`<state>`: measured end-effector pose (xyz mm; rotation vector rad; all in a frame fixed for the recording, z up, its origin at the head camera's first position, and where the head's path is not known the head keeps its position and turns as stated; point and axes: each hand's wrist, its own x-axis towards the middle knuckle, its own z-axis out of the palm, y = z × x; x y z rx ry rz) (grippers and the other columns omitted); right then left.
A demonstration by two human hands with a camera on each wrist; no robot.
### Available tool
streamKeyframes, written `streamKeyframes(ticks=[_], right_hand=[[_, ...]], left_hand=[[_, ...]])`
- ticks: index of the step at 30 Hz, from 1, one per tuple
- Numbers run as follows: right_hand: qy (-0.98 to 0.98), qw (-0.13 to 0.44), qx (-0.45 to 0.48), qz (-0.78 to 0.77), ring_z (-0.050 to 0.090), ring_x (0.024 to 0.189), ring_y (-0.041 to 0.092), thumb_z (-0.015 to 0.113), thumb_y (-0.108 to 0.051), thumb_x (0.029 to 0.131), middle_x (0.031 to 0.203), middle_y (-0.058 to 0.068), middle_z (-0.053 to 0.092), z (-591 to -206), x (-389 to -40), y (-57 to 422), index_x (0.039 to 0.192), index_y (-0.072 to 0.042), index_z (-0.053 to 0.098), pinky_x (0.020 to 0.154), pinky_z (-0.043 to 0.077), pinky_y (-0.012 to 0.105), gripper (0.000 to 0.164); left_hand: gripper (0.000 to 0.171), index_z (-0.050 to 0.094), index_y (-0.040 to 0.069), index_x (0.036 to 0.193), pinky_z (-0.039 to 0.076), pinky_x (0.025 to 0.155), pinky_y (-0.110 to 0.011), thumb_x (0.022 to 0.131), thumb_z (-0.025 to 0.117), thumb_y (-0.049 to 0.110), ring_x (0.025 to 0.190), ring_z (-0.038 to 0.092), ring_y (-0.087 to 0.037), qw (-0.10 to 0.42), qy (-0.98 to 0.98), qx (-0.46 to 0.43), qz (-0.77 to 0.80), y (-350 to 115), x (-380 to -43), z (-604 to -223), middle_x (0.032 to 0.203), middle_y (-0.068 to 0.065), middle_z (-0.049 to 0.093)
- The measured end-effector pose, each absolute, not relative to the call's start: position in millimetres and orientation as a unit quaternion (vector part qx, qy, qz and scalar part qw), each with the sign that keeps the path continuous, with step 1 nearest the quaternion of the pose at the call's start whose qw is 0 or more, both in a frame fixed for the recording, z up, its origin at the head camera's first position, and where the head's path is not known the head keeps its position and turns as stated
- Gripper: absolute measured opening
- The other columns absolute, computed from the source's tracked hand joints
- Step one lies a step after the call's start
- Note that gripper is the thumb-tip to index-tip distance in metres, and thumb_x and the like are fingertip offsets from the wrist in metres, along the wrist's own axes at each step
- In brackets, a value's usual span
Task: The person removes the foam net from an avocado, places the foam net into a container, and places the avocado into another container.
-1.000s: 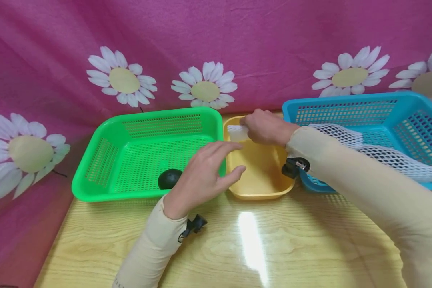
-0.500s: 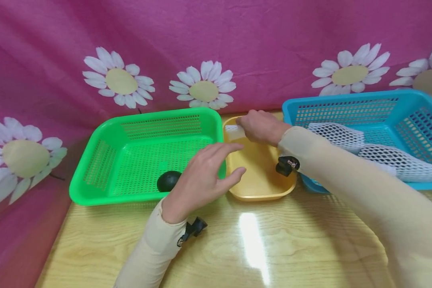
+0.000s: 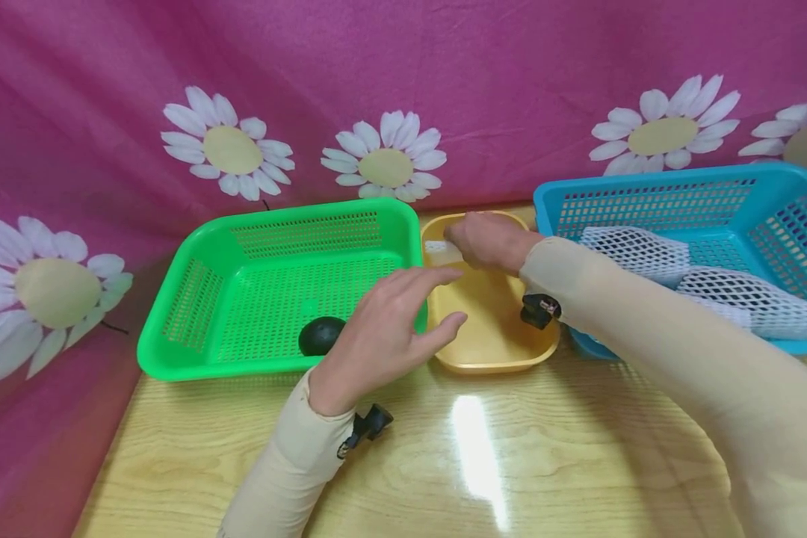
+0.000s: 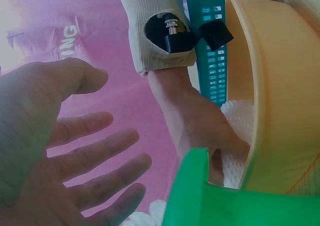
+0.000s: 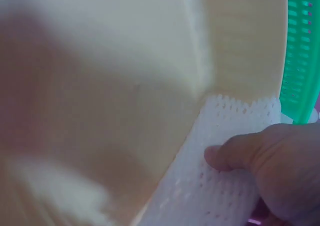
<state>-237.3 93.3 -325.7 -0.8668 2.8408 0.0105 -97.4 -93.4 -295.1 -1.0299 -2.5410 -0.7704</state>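
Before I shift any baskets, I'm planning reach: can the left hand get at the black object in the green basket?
Probably yes: the left hand holds nothing, and the black object lies near its wrist in the open-topped green basket.

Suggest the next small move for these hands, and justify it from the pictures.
Probably lift the white foam net out of the yellow tray: the right hand grips it there, while the left hand hovers nearby, holding nothing, so it could help.
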Motion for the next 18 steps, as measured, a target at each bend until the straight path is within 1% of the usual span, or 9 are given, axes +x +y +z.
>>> streamKeyframes(ticks=[5,7,12,14,15,16,18], right_hand=[[0.943,0.117,-0.311,-0.001,0.057,0.07,0.02,0.06,-0.002,0.085,0.08,0.007,0.065,-327.0,-237.2,93.7,0.093,-0.009,0.065,0.064,0.05,0.034,0.012],[0.939,0.127,-0.32,-0.006,0.056,0.07,0.019,0.063,-0.004,0.084,0.077,0.005,0.063,-327.1,-236.6,94.7,0.09,-0.011,0.065,0.064,0.049,0.032,0.01],[0.925,0.155,-0.348,-0.001,0.049,0.068,0.017,0.068,-0.005,0.077,0.072,0.0,0.055,-326.7,-234.7,96.9,0.081,-0.013,0.062,0.061,0.043,0.028,0.011],[0.92,0.161,-0.357,0.005,0.049,0.07,0.017,0.07,-0.007,0.075,0.074,0.001,0.057,-326.0,-233.5,97.4,0.082,-0.013,0.063,0.063,0.044,0.029,0.012],[0.919,0.167,-0.357,0.008,0.051,0.071,0.017,0.073,-0.012,0.075,0.077,0.001,0.059,-325.5,-232.6,97.4,0.084,-0.013,0.064,0.065,0.045,0.03,0.014],[0.918,0.174,-0.356,0.012,0.053,0.074,0.018,0.076,-0.017,0.075,0.082,0.002,0.061,-324.8,-231.8,97.4,0.089,-0.012,0.065,0.067,0.047,0.031,0.018],[0.917,0.192,-0.35,0.014,0.056,0.081,0.019,0.08,-0.029,0.074,0.093,0.006,0.064,-323.1,-230.9,97.2,0.099,-0.011,0.066,0.074,0.05,0.034,0.034]], left_hand=[[0.043,0.061,0.015,0.128,0.05,0.102,-0.029,0.091,0.064,0.037,0.118,0.062,-0.012,0.146,-0.882,-0.357,-0.27,-94.2,-96.9,-294.3,0.127,0.004,0.066],[0.043,0.061,0.014,0.128,0.05,0.102,-0.029,0.091,0.064,0.037,0.119,0.062,-0.012,0.148,-0.882,-0.357,-0.27,-94.6,-96.8,-293.7,0.127,0.004,0.066],[0.043,0.061,0.015,0.129,0.051,0.1,-0.029,0.091,0.065,0.037,0.117,0.062,-0.011,0.145,-0.881,-0.357,-0.273,-95.6,-96.4,-292.1,0.127,0.005,0.067],[0.043,0.061,0.016,0.129,0.052,0.098,-0.029,0.091,0.065,0.036,0.116,0.063,-0.01,0.142,-0.882,-0.356,-0.275,-95.9,-96.3,-291.9,0.126,0.005,0.067],[0.043,0.061,0.016,0.128,0.052,0.098,-0.029,0.091,0.065,0.036,0.115,0.063,-0.01,0.14,-0.882,-0.355,-0.275,-95.9,-96.3,-291.8,0.125,0.005,0.067],[0.043,0.061,0.016,0.128,0.052,0.097,-0.029,0.091,0.065,0.036,0.115,0.063,-0.01,0.139,-0.883,-0.355,-0.275,-96.1,-96.5,-291.9,0.125,0.005,0.067],[0.042,0.062,0.015,0.127,0.052,0.097,-0.029,0.091,0.065,0.036,0.115,0.063,-0.01,0.137,-0.883,-0.354,-0.275,-96.5,-97.2,-292.2,0.124,0.005,0.067]])
